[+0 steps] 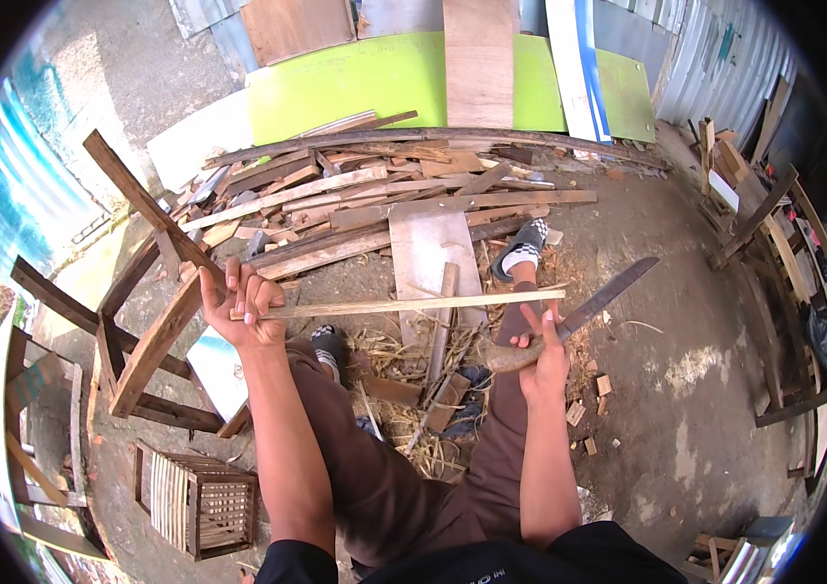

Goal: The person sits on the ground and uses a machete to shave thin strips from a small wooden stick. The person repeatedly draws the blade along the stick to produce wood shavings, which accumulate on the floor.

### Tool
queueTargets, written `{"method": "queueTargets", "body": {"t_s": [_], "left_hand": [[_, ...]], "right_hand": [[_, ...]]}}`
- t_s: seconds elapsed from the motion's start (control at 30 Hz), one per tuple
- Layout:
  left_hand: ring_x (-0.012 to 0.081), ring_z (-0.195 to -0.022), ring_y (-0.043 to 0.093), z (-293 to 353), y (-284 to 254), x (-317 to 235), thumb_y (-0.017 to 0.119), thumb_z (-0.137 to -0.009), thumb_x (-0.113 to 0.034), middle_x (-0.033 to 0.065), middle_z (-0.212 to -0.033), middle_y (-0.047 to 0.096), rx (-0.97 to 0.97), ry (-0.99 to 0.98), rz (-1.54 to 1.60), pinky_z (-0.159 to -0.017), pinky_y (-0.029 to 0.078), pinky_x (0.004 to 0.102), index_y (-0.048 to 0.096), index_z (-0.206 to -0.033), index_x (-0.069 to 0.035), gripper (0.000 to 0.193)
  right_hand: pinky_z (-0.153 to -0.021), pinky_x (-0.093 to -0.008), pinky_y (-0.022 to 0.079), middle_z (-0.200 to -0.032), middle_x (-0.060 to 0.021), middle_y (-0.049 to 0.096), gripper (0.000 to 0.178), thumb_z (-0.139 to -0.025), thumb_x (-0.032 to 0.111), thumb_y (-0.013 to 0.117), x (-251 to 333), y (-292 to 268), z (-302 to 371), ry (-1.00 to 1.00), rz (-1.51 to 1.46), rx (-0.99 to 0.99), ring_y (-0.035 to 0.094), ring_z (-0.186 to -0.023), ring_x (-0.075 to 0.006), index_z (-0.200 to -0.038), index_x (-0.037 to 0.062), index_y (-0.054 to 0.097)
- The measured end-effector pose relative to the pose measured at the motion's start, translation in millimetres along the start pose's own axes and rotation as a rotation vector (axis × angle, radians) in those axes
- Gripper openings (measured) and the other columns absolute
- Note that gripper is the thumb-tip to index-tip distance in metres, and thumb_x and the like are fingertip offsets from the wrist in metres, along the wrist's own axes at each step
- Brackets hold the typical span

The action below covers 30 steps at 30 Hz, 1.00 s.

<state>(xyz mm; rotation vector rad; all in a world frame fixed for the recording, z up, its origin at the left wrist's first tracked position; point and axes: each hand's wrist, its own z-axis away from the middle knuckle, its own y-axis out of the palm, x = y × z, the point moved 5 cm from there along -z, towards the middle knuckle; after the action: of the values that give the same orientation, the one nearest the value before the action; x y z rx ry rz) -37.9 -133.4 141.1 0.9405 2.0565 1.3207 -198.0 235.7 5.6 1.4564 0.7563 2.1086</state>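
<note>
A: Where do we have the thin wooden strip (404, 305), and what are our hands doing with it?

B: It runs nearly level in front of us, above the floor (666, 389). Our left hand (250, 307) has its fingers curled over one end, with one digit standing up free. Our right hand (542, 360) is partly curled around the handle (506, 358) of a long knife (610, 297).

A: Does the strip's other end touch our right hand?

B: It passes right by the raised fingertips; we cannot tell whether they meet.

A: Why hold them like this?

B: Gripping the strip at its end probably leaves most of its length bare to us. The blade slants up and outward, which likely keeps its edge away from our legs. Our feet are planted wide, perhaps to leave room between them.

A: And the materials?

B: The strip is pale, slender and straight-grained. The knife's blade is dark, dull metal, gently curved toward its tip; the handle looks like light, rounded wood. Below us lie stringy, straw-coloured shavings (389, 352). Beyond them we see a heap of rough planks (365, 216), and on our left a dark, square-edged wooden frame (162, 343).
</note>
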Motion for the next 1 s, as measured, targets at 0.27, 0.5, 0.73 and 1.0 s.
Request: {"method": "queueTargets", "body": {"t_s": [0.27,0.5,0.73,1.0], "left_hand": [[0.0095,-0.036,0.039,-1.6,9.9,17.2,0.044,-0.105,-0.047,0.0021,-0.049,0.041,0.196,-0.117,-0.035,-0.039,0.027,0.0245,0.049,-0.075,-0.004,0.053],[0.0141,-0.058,0.047,3.8,-9.2,-0.6,0.058,-0.101,-0.031,0.0031,-0.064,0.055,-0.583,0.513,-1.618,-0.057,0.038,0.0294,0.062,-0.08,-0.001,0.037],[0.025,-0.087,0.063,27.6,23.4,117.8,0.066,-0.095,-0.019,0.0132,-0.092,0.067,0.338,0.315,-2.101,-0.078,0.05,0.0342,0.067,-0.099,0.001,0.02],[0.0283,-0.065,0.064,78.1,-5.1,213.9,0.068,-0.095,-0.024,0.0144,-0.075,0.069,0.635,-0.65,-1.887,-0.068,0.051,0.0379,0.069,-0.098,0.001,0.026]], "right_hand": [[-0.079,-0.032,0.051,-0.112,-0.0113,0.062,0.033,-0.101,0.022,0.062,18.9,10.2,10.3,-0.107,-0.274,0.156,0.053,-0.076,-0.012,-0.127,0.0037,0.053],[-0.084,-0.0352,0.051,-0.108,-0.0157,0.064,0.026,-0.099,0.014,0.066,61.6,-4.5,16.0,-0.356,-0.256,0.119,0.058,-0.083,-0.0164,-0.119,0.0023,0.055],[-0.083,-0.0374,0.05,-0.107,-0.0161,0.064,0.018,-0.098,0.009,0.064,70.8,-0.2,22.8,-0.448,-0.04,0.173,0.058,-0.083,-0.0183,-0.114,0.0078,0.055],[-0.082,-0.0361,0.051,-0.108,-0.0178,0.066,0.021,-0.098,0.01,0.066,42.8,10.3,23.0,-0.372,-0.086,0.189,0.059,-0.081,-0.0176,-0.116,0.0078,0.055]]}}
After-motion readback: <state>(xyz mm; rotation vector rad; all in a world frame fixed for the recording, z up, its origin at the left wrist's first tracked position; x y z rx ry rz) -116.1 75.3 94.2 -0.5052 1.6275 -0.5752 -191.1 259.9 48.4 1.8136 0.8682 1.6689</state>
